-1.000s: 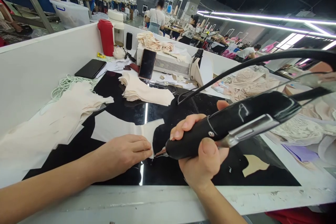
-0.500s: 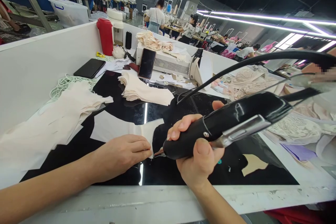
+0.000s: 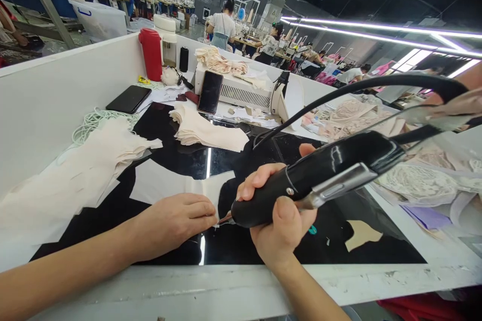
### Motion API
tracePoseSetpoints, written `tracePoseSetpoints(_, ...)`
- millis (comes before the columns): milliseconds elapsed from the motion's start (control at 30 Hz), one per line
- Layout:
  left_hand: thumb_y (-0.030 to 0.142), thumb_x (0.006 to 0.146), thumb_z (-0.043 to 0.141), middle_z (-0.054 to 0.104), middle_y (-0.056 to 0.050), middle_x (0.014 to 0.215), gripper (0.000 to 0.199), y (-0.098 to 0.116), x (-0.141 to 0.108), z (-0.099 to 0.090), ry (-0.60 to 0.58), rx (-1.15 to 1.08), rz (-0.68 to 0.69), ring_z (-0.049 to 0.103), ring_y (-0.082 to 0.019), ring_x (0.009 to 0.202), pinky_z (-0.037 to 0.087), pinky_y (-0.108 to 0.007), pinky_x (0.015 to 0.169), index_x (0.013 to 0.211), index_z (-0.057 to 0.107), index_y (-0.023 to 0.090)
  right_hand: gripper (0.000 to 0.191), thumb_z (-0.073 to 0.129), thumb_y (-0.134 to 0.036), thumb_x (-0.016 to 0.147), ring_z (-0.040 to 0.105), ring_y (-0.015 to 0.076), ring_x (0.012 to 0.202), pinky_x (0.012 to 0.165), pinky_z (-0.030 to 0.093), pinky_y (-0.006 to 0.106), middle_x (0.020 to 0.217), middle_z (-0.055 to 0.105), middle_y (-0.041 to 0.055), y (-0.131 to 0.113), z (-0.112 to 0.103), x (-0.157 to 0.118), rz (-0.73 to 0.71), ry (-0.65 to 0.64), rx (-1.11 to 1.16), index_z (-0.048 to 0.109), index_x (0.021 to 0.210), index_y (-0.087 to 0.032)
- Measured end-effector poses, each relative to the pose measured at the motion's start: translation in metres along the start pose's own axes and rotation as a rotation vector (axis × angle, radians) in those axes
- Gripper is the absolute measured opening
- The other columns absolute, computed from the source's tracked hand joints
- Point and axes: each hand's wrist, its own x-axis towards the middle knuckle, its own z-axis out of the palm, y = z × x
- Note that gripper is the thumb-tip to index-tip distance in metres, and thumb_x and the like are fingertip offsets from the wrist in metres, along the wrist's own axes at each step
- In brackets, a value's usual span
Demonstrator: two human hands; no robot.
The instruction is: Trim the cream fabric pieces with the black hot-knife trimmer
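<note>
From the head view, your left hand [image 3: 175, 223] bunches its fingers close together over the edge of the thin, pale cloth [image 3: 156, 183], which lies flat on the glossy black sheet [image 3: 241, 253]; pinching or pressing, I can't tell. Your right hand [image 3: 280, 233] wraps around the smooth, rounded black tool [image 3: 342, 160] with its shiny metal lever [image 3: 339, 185], its narrow tip [image 3: 225, 218] right at the cloth's edge. Beyond sits a layered, soft cream stack [image 3: 211, 133]; rightward, a curved beige scrap [image 3: 363, 234].

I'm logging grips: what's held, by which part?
Right hand grips the black tool by its front half; left hand touches the pale piece, pinch unclear.
</note>
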Motion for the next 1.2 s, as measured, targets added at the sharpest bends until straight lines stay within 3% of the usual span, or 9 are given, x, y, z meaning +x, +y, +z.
tracePoseSetpoints(233,0.008,0.110,0.040,0.076,-0.009,0.115,0.031,-0.002,-0.001,0.001,-0.004,-0.012,-0.007,0.070,-0.020,0.111,0.057,-0.031,0.103,0.121,0.069,0.012,0.044,0.070,-0.036,0.096,0.062,0.0119,0.061,0.056,0.057,0.029,0.087,0.063,-0.0046,-0.001,0.000,-0.002,0.014,-0.010,-0.025,0.050,0.135,-0.036)
tracePoseSetpoints(433,-0.001,0.100,0.046,0.074,-0.010,0.120,0.035,-0.005,-0.009,0.005,-0.037,-0.023,-0.040,0.070,-0.020,0.111,0.057,-0.033,0.106,0.124,0.068,0.013,0.043,0.077,-0.038,0.094,0.064,0.0113,0.064,0.057,0.057,0.027,0.090,0.065,-0.0037,-0.001,0.001,-0.008,-0.002,-0.028,0.041,0.053,0.130,-0.035)
tracePoseSetpoints(567,-0.003,0.095,0.045,0.075,-0.007,0.123,0.043,0.009,-0.016,-0.005,-0.075,-0.040,-0.048,0.069,-0.019,0.117,0.054,-0.029,0.110,0.126,0.067,0.016,0.041,0.082,-0.040,0.089,0.065,0.0115,0.066,0.055,0.057,0.025,0.093,0.068,-0.0026,-0.007,-0.005,-0.002,0.007,-0.052,0.081,0.057,0.121,-0.034)
tracePoseSetpoints(700,-0.007,0.085,0.039,0.078,-0.001,0.116,0.056,0.029,-0.019,-0.021,-0.113,-0.106,-0.069,0.072,-0.014,0.106,0.056,-0.021,0.102,0.122,0.069,0.022,0.030,0.081,-0.037,0.091,0.066,0.0110,0.069,0.062,0.058,0.026,0.092,0.069,-0.0034,-0.013,-0.021,0.017,-0.049,-0.006,-0.012,0.060,0.113,-0.031)
tracePoseSetpoints(833,-0.004,0.092,0.038,0.078,0.000,0.116,0.054,0.030,-0.010,-0.029,-0.103,-0.044,-0.085,0.073,-0.013,0.104,0.057,-0.020,0.098,0.126,0.067,0.025,0.031,0.079,-0.037,0.091,0.066,0.0108,0.066,0.062,0.058,0.027,0.090,0.068,-0.0042,-0.003,-0.036,0.032,-0.059,0.093,-0.084,0.061,0.115,-0.030)
tracePoseSetpoints(1000,0.008,0.108,0.041,0.075,-0.005,0.110,0.031,0.013,0.017,-0.016,-0.035,0.092,-0.060,0.071,-0.019,0.106,0.059,-0.029,0.097,0.120,0.068,0.018,0.029,0.078,-0.038,0.092,0.065,0.0108,0.067,0.064,0.057,0.027,0.091,0.068,-0.0049,0.013,-0.036,0.035,-0.067,0.094,-0.062,0.060,0.113,-0.030)
tracePoseSetpoints(1200,0.011,0.105,0.050,0.072,-0.009,0.109,0.026,-0.001,0.036,0.008,-0.076,0.258,-0.044,0.071,-0.025,0.101,0.062,-0.041,0.088,0.126,0.065,0.013,0.030,0.079,-0.036,0.091,0.065,0.0104,0.068,0.064,0.057,0.026,0.091,0.068,-0.0051,0.019,-0.034,0.034,-0.032,0.092,-0.049,0.058,0.110,-0.028)
